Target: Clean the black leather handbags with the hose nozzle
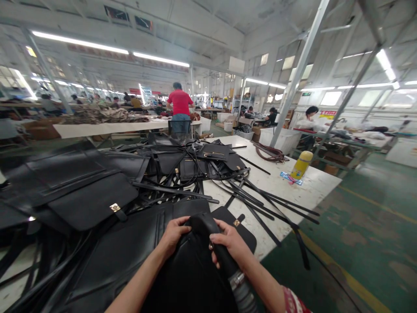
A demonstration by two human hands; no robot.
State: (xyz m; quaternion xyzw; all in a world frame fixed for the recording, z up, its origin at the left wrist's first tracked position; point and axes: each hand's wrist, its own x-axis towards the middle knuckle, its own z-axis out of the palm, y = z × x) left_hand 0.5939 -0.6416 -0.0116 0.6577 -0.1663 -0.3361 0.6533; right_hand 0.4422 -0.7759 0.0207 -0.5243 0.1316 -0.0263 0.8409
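1. A white surface (312,187), spotted with dark marks
2. Black bags (94,200) lie heaped across its left and middle, several with gold clasps (114,208)
3. Black straps (176,191) spread among them, some reaching over the right edge
4. A coiled brown strap (275,157) lies toward the far side
5. A yellow bottle (302,164) stands at right, a blue-and-white packet (286,176) at its base

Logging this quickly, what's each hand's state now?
Left hand: curled at the black bag; grip unclear.
Right hand: closed, holding the black hose handle.
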